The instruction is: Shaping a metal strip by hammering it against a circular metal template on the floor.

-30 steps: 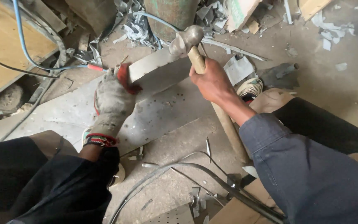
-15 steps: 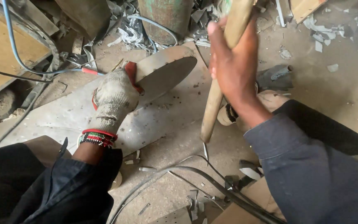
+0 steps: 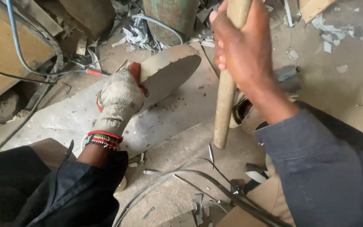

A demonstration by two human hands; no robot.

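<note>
A large flat metal sheet [image 3: 177, 113] lies across the dusty floor and takes up the middle of the view; everything else sits around it. Beyond its far edge stands a green metal drum [image 3: 171, 17], with a heap of crumpled metal scraps [image 3: 137, 33] just to the drum's left. At the sheet's far left corner lies a wooden board [image 3: 9, 50], and a blue cable [image 3: 26, 59] runs down over it toward the sheet. Off the sheet's near edge, thin bent rods [image 3: 198, 180] curve over the floor among small offcuts. On the sheet, tilted up on edge, is a round metal disc [image 3: 169, 69]. The left hand [image 3: 120, 98], in a dirty white glove with a beaded bracelet at the wrist, is clamped on the disc's left rim, fingers wrapped over the edge, holding it against the sheet. Above the sheet's right side, the bare right hand [image 3: 242, 50] is closed tightly round a wooden handle [image 3: 225, 92], which hangs nearly upright; its lower end is free above the sheet's right edge, and its top runs out of view. The handle stands just right of the disc, apart from it.
</note>
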